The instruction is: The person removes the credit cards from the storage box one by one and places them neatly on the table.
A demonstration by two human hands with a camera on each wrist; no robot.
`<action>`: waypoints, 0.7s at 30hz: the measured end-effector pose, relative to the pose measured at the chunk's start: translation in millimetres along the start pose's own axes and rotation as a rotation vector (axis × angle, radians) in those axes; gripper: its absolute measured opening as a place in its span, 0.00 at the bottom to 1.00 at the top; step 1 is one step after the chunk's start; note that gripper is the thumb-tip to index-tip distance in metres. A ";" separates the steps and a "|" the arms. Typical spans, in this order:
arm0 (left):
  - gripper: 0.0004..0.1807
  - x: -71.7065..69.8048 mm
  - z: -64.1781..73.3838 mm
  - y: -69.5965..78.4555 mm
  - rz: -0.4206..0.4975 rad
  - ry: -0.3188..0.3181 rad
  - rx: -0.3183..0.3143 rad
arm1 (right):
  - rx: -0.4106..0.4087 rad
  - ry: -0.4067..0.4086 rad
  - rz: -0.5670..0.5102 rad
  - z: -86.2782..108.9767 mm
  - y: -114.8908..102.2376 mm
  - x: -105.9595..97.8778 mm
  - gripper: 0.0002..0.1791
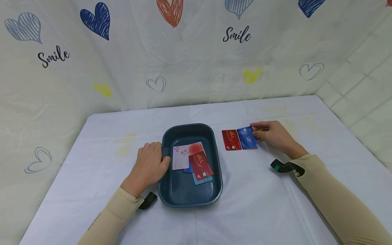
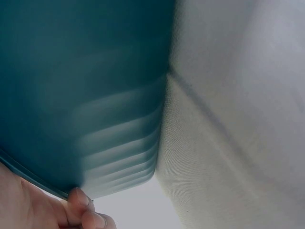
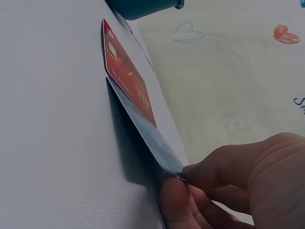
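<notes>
Blue card (image 1: pixel 246 139) tilting up, toward the tabletop's (image 1: pixel 251 204) far edge, long axis roughly that way | right hand (image 1: pixel 272 136), nearer, pinching its right side | red card (image 1: pixel 231 140) just left | left hand (image 1: pixel 149 165) gripping left rim of tray (image 1: pixel 183 195)

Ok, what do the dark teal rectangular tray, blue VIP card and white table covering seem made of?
Dark teal rectangular tray: probably moulded plastic, semi-gloss, with soft highlights on its walls. Blue rectangular VIP card: likely thin plastic, slightly shiny, looking straight with one edge lifted. White table covering: apparently matte woven fabric, given its fine texture and creases.
</notes>
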State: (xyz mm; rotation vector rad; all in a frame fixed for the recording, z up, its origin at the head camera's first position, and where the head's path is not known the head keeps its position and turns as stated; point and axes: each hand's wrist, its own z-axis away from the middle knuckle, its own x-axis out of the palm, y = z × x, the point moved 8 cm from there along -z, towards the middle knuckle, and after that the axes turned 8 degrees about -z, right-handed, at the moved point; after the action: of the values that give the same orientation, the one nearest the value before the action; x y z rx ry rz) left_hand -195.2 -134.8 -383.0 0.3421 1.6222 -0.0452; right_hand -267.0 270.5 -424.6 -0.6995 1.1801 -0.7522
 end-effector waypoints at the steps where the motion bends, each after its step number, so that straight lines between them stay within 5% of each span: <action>1: 0.09 0.2 0.0 -0.1 -0.001 -0.001 -0.002 | 0.000 0.002 0.015 0.4 -0.7 0.2 0.27; 14: 0.09 0.6 0.3 0.7 0.003 -0.003 -0.004 | -0.020 0.051 0.157 3.0 -7.2 -10.4 0.30; 21: 0.08 -0.3 1.2 0.7 0.010 0.006 0.000 | -0.030 0.059 0.139 5.4 -10.7 -16.3 0.29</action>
State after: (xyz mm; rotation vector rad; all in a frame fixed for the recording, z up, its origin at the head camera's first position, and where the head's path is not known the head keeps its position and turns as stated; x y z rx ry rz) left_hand -193.9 -134.4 -382.7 0.3506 1.6266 -0.0365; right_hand -266.6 278.2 -405.8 -0.6164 1.2820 -0.6432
